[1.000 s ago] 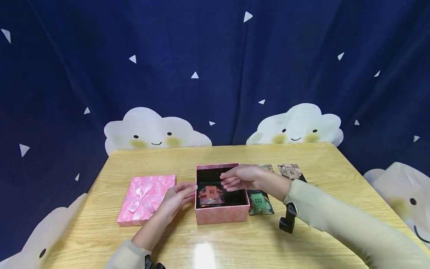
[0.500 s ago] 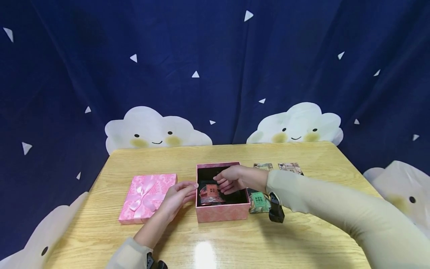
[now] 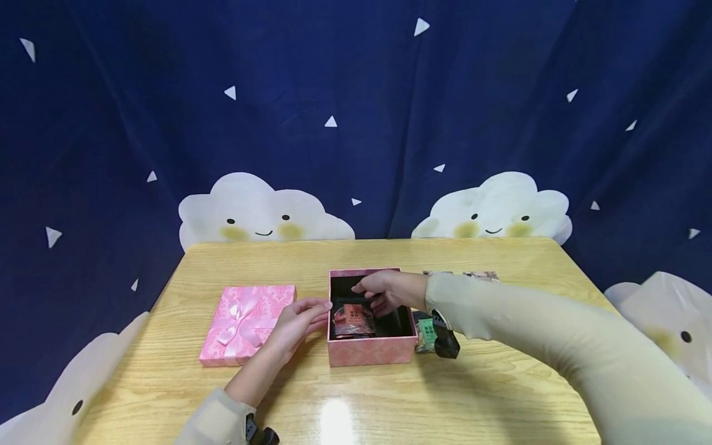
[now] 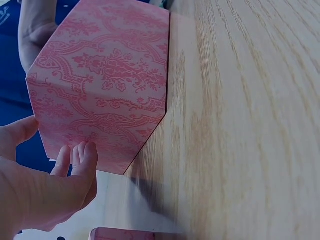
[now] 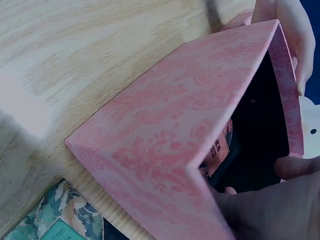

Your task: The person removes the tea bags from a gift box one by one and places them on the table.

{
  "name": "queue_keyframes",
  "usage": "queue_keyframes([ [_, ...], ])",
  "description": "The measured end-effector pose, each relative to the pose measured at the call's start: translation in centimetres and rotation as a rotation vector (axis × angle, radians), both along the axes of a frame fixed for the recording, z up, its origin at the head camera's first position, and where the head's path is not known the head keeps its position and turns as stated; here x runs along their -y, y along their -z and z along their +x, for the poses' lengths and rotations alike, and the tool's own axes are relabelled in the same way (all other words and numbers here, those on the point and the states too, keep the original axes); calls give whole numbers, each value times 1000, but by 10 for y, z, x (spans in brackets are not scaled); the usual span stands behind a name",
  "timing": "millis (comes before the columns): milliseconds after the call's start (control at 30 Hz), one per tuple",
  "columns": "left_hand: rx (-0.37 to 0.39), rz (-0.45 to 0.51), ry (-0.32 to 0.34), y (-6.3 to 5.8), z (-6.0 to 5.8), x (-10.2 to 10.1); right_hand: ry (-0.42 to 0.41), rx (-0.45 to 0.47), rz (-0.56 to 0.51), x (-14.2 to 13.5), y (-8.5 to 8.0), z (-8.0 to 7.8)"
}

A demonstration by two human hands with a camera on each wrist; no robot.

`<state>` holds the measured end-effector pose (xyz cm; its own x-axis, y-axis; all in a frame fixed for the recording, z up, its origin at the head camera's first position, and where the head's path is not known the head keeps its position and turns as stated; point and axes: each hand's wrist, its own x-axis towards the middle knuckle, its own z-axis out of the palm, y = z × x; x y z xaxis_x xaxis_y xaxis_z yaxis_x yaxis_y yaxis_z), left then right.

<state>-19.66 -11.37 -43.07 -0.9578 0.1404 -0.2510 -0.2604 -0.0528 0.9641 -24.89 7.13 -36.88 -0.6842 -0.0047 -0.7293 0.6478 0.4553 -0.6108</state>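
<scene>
An open pink box (image 3: 371, 352) with a dark inside stands mid-table in the head view. In its front-left part lies a dark pouch (image 3: 354, 320) with an orange-red label. My left hand (image 3: 295, 324) touches the box's left wall with its fingertips; in the left wrist view, the fingers (image 4: 86, 160) lie against the patterned outside and the thumb meets the rim. My right hand (image 3: 389, 293) reaches into the box over the right wall, fingers loosely bent beside the pouch. I see nothing held in it, though its lower fingers are partly hidden.
A pink lid (image 3: 245, 324) with a ribbon bow lies left of the box. Right of it is a green-labelled pouch (image 3: 426, 334), partly behind the right wrist camera. Another pouch (image 3: 483, 275) shows beyond the right sleeve. A blue curtain (image 3: 356, 93) hangs behind the table.
My right hand has moved slightly left and deeper into the box, the forearm swinging across the pouches on the right. My left hand stays at the box's left wall.
</scene>
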Motion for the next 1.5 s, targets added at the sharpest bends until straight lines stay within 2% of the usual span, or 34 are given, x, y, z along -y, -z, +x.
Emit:
queue_keyframes([
  [100,0,-1,-2,-1,0,0,-9,39,-12,3,0,-3],
  [300,-3,2,0,-1,-1,-1,-102,165,-27,6,-4,-7],
  [467,-6,14,-5,0,-2,0,-125,205,-34,8,-5,-7],
  [733,-10,18,-4,3,0,0,-91,216,-72,11,-8,-5],
  [900,-8,19,3,3,-1,-2,-80,182,-39,10,-9,-6],
  [1033,-8,16,-5,3,-1,-2,-50,84,-12,5,3,-12],
  [1067,-10,18,-7,2,-1,-1,-48,77,-30,0,15,-21],
  [1167,-13,15,-8,2,-1,-1,-4,63,-45,-3,25,-30],
  [1267,-9,14,-9,2,-1,0,0,83,-46,1,23,-30],
  [1300,-9,15,-9,3,-2,0,0,76,-28,6,12,-21],
  [1367,-9,18,-9,3,-2,0,-29,77,-26,11,4,-14],
  [1500,-15,22,-10,3,-2,1,-68,90,-43,18,-3,-7],
])
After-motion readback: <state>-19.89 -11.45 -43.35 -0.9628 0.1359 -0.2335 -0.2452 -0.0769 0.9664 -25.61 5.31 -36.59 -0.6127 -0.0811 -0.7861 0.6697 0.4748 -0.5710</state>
